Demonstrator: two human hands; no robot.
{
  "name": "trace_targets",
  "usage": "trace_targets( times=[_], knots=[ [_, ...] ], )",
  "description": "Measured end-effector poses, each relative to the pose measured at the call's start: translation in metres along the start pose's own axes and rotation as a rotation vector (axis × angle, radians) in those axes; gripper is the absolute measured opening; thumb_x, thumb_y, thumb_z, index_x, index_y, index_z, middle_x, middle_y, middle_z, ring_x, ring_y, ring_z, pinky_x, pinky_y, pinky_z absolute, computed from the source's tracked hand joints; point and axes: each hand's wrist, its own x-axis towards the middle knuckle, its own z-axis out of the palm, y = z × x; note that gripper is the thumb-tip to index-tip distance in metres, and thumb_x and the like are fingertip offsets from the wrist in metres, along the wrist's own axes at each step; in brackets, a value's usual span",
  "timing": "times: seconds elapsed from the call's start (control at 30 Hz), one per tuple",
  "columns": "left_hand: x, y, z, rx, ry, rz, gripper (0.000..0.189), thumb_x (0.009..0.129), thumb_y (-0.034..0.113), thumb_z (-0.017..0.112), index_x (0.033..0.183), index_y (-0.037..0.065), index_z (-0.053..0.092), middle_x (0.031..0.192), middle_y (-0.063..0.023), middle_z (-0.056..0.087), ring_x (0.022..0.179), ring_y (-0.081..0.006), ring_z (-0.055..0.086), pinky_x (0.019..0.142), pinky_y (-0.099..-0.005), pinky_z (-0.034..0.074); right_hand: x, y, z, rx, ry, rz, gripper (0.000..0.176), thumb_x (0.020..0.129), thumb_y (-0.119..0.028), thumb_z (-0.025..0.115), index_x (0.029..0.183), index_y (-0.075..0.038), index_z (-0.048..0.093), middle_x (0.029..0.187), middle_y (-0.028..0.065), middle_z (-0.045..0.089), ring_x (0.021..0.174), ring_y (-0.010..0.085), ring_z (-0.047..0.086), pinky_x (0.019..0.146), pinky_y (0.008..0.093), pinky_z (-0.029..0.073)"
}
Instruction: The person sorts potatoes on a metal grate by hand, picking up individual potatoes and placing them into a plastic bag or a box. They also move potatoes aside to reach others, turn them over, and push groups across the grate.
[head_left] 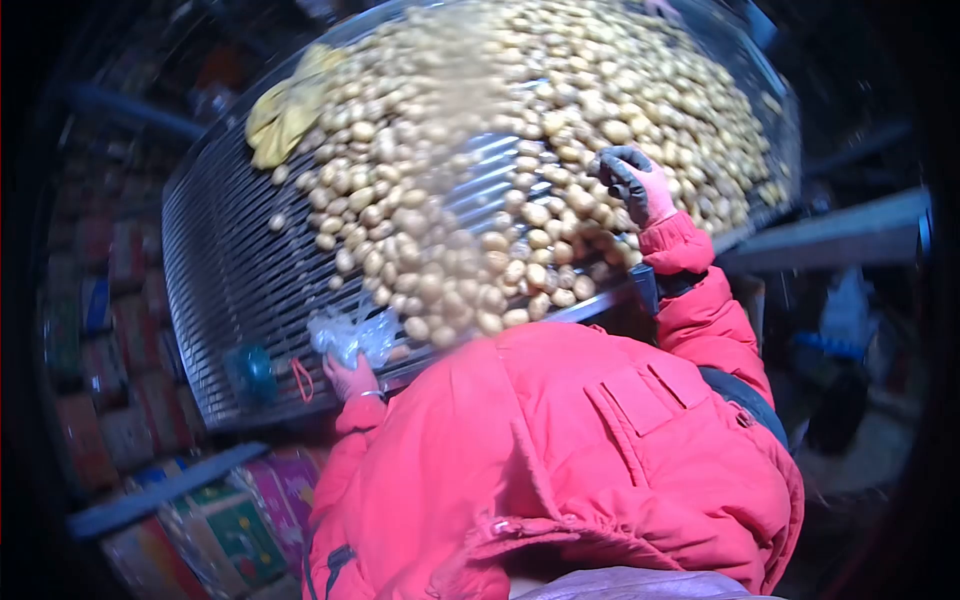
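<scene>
Many pale yellow potatoes (620, 100) lie on a slatted metal sorting table (235, 240). My right hand (635, 182), in a pink glove with dark grey fingers, is over the potatoes at the right. Its fingers are curled inward; whatever they may hold cannot be made out. At the table's near left edge, my left hand (352, 378), also in a pink glove, is closed on a crumpled clear plastic bag (355, 335). The bag partly hides its fingers. A blurred streak of potatoes (450, 265) runs down the middle of the pile.
A yellow cloth or sack (288, 115) lies at the table's far left. Near its left corner are a teal round object (250, 372) and a red loop (302, 380). Colourful cartons (225, 535) stand at the lower left. A beam (850, 230) juts out at the right.
</scene>
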Motion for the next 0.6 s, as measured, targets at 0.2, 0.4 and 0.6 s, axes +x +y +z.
trace_targets(
  times=[0.2,0.4,0.6],
  knots=[
    [-0.006,0.008,-0.012,-0.028,-0.06,0.124,0.071,0.083,0.023,0.065,0.138,-0.008,0.033,0.139,-0.0262,0.036,0.13,-0.0382,0.036,0.111,-0.0431,0.029,-0.109,0.008,-0.054,0.267,0.299,-0.181,0.018,0.089,-0.014,0.065,0.104,-0.005,0.063,0.095,0.0065,0.068,0.082,0.0143,0.066,0.067,0.0243,0.053],
    [0.013,-0.016,0.011,-0.044,-0.042,0.096,0.072,0.083,0.021,0.066,0.139,-0.007,0.03,0.137,-0.0263,0.039,0.129,-0.038,0.038,0.109,-0.0427,0.031,-0.231,-0.044,-0.116,-0.771,1.164,-1.041,0.019,0.084,0.003,0.064,0.101,-0.005,0.063,0.104,0.01,0.063,0.09,0.0182,0.062,0.078,0.0301,0.052],
    [0.02,-0.017,0.015,-0.098,-0.048,0.145,0.072,0.083,0.021,0.067,0.139,-0.006,0.03,0.136,-0.0259,0.039,0.128,-0.0381,0.038,0.109,-0.0429,0.031,-0.312,0.134,-0.341,-1.264,1.283,0.304,0.032,0.092,-0.02,0.05,0.12,-0.007,0.056,0.088,0.0199,0.061,0.084,0.0264,0.063,0.078,0.0393,0.05]
  ],
)
